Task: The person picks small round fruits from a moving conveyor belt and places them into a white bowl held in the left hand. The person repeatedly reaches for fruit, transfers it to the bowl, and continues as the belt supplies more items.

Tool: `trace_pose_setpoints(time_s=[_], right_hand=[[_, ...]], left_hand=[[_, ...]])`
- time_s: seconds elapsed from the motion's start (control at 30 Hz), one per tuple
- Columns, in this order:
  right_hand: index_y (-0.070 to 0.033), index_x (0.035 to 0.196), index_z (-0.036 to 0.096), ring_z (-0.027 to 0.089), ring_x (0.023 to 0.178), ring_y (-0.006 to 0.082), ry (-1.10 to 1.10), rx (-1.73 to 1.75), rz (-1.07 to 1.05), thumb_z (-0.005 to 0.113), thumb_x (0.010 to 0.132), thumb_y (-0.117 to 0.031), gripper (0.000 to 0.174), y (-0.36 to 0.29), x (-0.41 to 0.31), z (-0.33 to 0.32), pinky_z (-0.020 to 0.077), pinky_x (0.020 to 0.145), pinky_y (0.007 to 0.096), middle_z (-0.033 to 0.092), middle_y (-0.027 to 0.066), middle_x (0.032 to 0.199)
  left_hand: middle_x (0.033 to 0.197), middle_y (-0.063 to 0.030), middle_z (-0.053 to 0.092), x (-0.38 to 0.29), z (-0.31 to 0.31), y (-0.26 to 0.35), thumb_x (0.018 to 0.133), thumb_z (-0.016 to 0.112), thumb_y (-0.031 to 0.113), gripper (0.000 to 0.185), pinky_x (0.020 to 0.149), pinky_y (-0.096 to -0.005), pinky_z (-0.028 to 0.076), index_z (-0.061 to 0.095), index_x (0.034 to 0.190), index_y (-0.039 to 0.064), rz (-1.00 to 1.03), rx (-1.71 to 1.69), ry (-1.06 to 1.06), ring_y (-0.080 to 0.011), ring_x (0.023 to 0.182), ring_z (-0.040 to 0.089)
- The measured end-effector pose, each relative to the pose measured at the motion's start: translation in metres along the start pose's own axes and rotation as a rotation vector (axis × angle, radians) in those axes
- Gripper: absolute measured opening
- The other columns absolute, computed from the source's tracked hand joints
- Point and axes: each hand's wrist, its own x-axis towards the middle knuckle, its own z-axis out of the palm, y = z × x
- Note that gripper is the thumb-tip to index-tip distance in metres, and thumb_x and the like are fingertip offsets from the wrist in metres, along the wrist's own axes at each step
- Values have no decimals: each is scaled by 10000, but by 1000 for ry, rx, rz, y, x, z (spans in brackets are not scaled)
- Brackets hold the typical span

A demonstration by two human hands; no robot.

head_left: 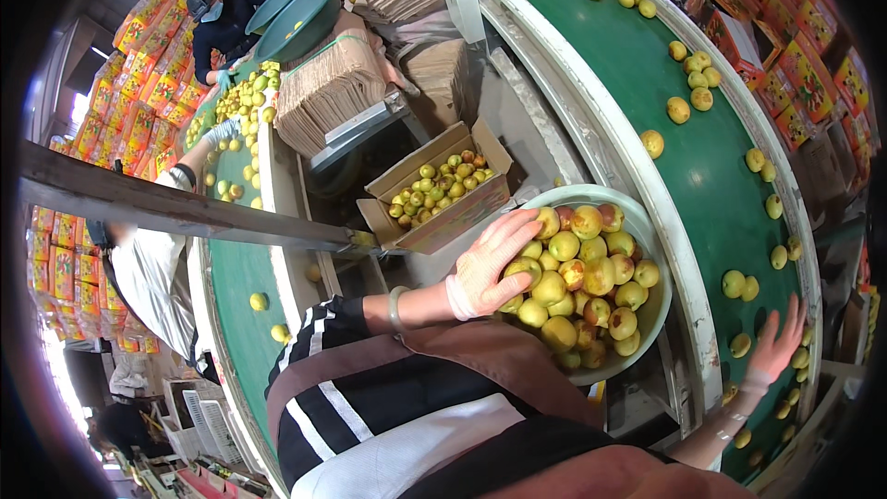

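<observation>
My left hand [490, 265], in a thin pale glove with bare fingertips, rests on the left side of a heap of yellow-green, red-blotched jujube fruits [597, 276]. The heap fills a pale green plastic basin [664, 305] in front of my body. Over the green conveyor belt [700, 187] on the right, my right hand [779, 343] is spread, its fingers apart and nothing in them. Loose fruits lie on the belt around that hand, several along its far edge and others farther up.
A cardboard box [450, 222] of similar fruits stands beyond the basin. Another green belt [239, 270] runs at left, where people work over piled fruits. A metal bar [194, 201] crosses between. Stacked flattened cardboard [332, 86] and teal basins [298, 21] stand farther back.
</observation>
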Motion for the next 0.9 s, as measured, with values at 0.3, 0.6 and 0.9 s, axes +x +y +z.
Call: trace_pose_setpoints(time_s=[0.3, 0.6, 0.9], right_hand=[[-18, 1443, 504, 435, 1406, 275, -294, 338, 224, 500, 1035, -321, 508, 153, 47, 120, 306, 1176, 349, 499, 173, 1490], [-71, 1360, 622, 575, 1204, 130, -92, 671, 283, 629, 1001, -208, 384, 62, 65, 39, 421, 1052, 268, 661, 48, 1304], [-166, 1372, 615, 617, 1214, 189, -80, 266, 512, 640, 954, -355, 459, 130, 42, 41, 443, 1027, 304, 673, 61, 1306]], left_hand=[[1483, -291, 437, 8, -3, -2, 1007, 494, 470, 673, 1146, -477, 351, 459, 1448, -37, -49, 32, -20, -455, 1378, 430], [1556, -226, 377, 129, -12, -33, 970, 609, 252, 673, 1179, -437, 311, 353, 1504, -68, 18, -161, 31, -352, 1447, 368], [1513, -181, 454, 306, 48, -104, 887, 675, 456, 744, 1116, -435, 391, 441, 1484, 79, -70, 587, -170, -391, 1344, 479]])
